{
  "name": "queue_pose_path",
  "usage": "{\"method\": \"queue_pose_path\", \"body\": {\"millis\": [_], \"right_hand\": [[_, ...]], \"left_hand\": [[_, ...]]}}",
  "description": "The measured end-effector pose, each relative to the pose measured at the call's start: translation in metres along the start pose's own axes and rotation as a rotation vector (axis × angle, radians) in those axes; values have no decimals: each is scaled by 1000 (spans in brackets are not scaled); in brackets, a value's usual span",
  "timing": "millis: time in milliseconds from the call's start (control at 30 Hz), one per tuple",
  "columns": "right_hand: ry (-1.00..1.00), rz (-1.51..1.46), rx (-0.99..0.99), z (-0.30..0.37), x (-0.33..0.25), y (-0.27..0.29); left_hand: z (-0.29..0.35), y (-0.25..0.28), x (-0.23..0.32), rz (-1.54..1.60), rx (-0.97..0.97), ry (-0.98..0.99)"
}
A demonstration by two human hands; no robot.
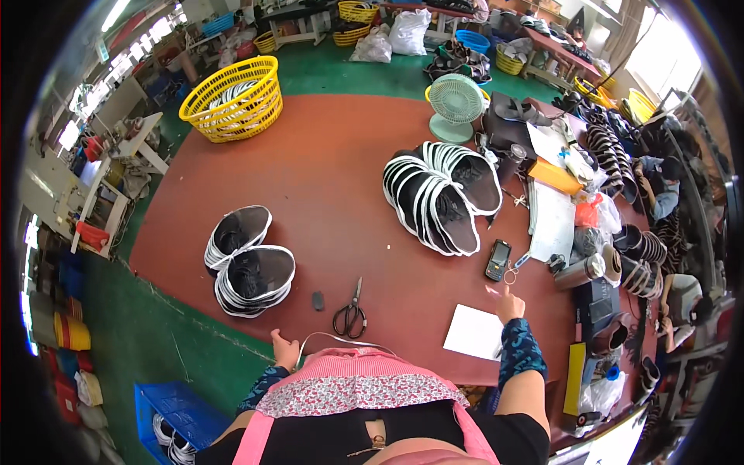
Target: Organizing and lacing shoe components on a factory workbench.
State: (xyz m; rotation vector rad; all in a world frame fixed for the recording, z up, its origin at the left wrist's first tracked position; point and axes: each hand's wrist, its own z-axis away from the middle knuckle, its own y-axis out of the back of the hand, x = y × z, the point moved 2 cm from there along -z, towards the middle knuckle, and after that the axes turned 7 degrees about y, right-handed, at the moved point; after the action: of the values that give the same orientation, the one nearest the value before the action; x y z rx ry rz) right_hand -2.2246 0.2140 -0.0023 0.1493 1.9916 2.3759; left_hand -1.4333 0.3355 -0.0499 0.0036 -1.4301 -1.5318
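My right hand point(510, 307) is over the table beside a white sheet of paper point(470, 332), forefinger stretched out and nothing visible in it. Just beyond its fingertips lie a dark handheld device with a keypad point(498, 260) and a small ring point(511, 276). At the table's front edge, next to my apron, my left hand point(286, 350) has its fingers apart and holds nothing I can see. Black-handled scissors point(351, 318) and a small dark block point(318, 301) lie nearby. Nested black shoe uppers with white edging point(252, 271) form a stack on the left; a larger stack point(434, 198) stands farther right.
A yellow basket point(236, 105) holding white-edged pieces stands at the table's far left. A green fan point(455, 105), a metal flask point(580, 271) and papers point(552, 221) crowd the right side. A blue crate point(174, 418) is at lower left. Other people sit at far right.
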Motion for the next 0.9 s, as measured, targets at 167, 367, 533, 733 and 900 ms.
{"method": "queue_pose_path", "body": {"millis": [167, 367, 533, 733, 900], "right_hand": [[-144, -96, 321, 121, 43, -2], [-298, -628, 598, 159, -27, -82], [-198, -604, 589, 145, -149, -87], [-112, -680, 390, 123, -286, -88], [-130, -639, 446, 149, -357, -82]], "left_hand": [[12, 20, 6, -3, 20, 75], [-11, 23, -30, -49, 85, 7], [-30, 30, -24, -9, 97, -10], [-49, 60, -71, 513, -164, 214], [-103, 106, -132, 857, 217, 97]]}}
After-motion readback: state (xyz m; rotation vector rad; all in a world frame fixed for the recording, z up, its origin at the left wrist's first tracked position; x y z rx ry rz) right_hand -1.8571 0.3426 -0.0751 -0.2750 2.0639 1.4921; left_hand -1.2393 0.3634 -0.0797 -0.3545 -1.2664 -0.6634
